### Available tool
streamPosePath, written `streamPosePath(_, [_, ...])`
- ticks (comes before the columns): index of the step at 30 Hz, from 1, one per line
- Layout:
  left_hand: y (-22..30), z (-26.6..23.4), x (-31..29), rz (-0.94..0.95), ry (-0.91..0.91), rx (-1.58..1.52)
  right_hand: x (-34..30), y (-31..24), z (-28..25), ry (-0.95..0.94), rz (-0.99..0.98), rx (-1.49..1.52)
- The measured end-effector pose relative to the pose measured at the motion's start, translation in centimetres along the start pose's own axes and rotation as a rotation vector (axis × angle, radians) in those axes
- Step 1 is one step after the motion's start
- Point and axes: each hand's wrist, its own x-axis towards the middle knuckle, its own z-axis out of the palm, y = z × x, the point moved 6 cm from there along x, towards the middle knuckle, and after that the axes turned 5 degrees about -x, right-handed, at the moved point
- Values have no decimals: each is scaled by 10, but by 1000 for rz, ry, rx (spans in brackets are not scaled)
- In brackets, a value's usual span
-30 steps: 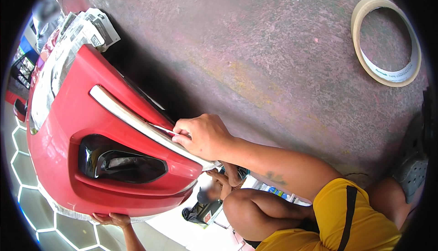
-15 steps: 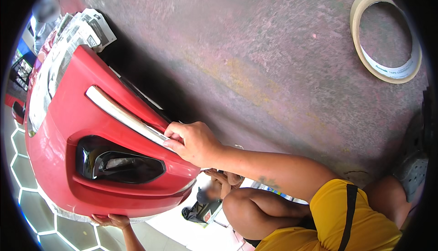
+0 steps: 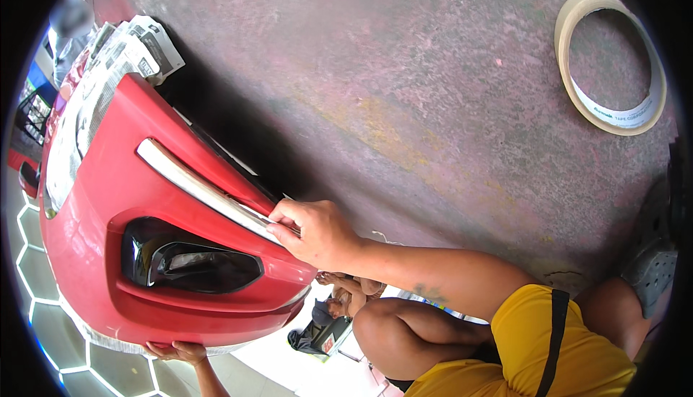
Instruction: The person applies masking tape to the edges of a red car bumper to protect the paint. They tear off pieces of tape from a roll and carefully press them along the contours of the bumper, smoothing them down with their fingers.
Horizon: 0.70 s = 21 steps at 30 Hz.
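Note:
A red car bumper [image 3: 83,242] fills the left side of the view, part of a car seen from close by. A pale strip of masking tape [image 3: 198,184] runs along a narrow groove in it, above a black lamp recess [image 3: 242,271]. My right hand [image 3: 321,234] is closed at the strip's nearer end, thumb and fingers pinching there; the exact tape end is hidden beneath them. Below, my left hand [image 3: 180,352] grips the bumper's lower edge, its fingers curled against it.
Newspaper sheets [image 3: 148,47] cover the upper part of the car. A large roll of masking tape [image 3: 567,47] lies on the stained concrete floor [image 3: 433,72] at the upper right. Other people [image 3: 350,292] sit in the background, by a black bag [image 3: 314,336].
My right hand has slid a little to the right and down along the strip. My left hand stays at the bumper's edge.

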Motion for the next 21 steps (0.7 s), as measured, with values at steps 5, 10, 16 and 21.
streamPosePath(5, [14, 2, 8, 3, 6, 24, 11, 1, 2, -30, 7, 3])
streamPosePath(10, [12, 3, 10, 19, 0, 27, 15, -4, -2, -14, 27, 76])
streamPosePath(16, [-3, 1, -1, -11, -4, 53, 26, -17, -1, -46, 62, 44])
streamPosePath(21, [20, 2, 11, -6, -4, 80, 27, -14, -15, 7, 39, 91])
